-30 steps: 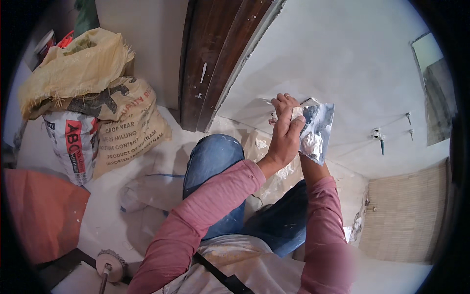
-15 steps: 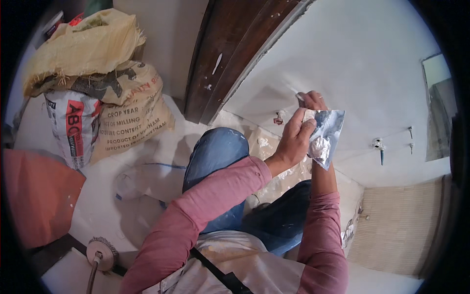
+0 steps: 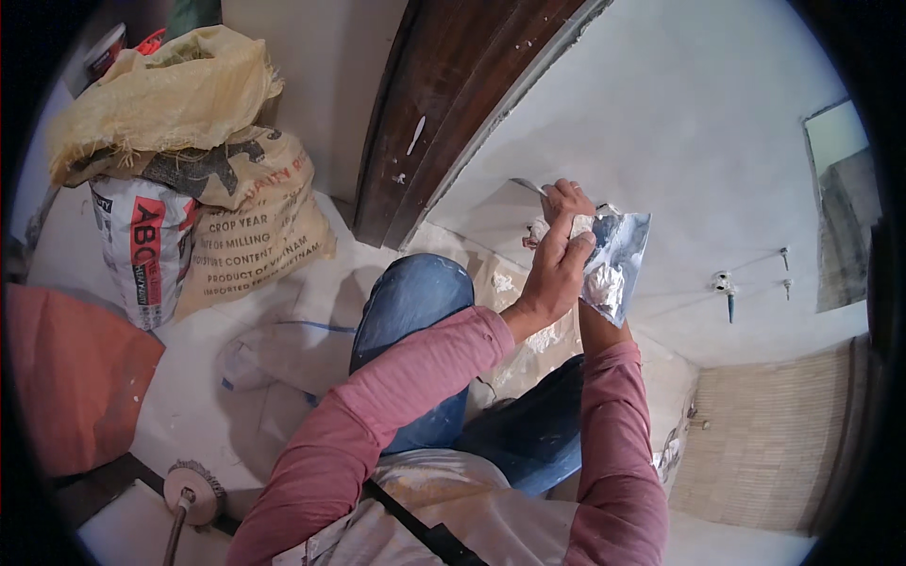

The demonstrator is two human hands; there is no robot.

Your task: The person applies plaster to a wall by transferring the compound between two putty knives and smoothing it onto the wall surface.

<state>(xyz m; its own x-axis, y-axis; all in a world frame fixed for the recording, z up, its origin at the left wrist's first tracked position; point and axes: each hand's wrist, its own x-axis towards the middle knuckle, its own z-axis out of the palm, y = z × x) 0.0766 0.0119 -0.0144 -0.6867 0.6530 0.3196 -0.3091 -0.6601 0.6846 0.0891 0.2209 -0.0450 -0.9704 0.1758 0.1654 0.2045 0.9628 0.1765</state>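
Observation:
My left hand [image 3: 552, 269] grips a flat metal plate, like a wide putty knife [image 3: 628, 247], with its thumb on top. A lump of white putty [image 3: 606, 283] sits on the plate, with more smeared near the upper edge. Beyond it, my right hand [image 3: 568, 196] is closed around a thin putty knife [image 3: 526, 183], its blade at the pale wall [image 3: 661, 113]. The plate partly hides my right wrist. A pipe fitting [image 3: 534, 232] sticks out of the wall just below my right hand.
A dark wooden door frame [image 3: 444, 104] stands left of the wall. Full sacks [image 3: 255, 222] are piled at the far left, with an orange-red cover [image 3: 80, 377] nearer. A round wire brush [image 3: 192, 491] lies lower left. Valves [image 3: 723, 283] project from the wall at right.
My right hand and its putty knife have moved left along the wall, and the blade now shows more plainly. My left hand has shifted slightly left with the plate.

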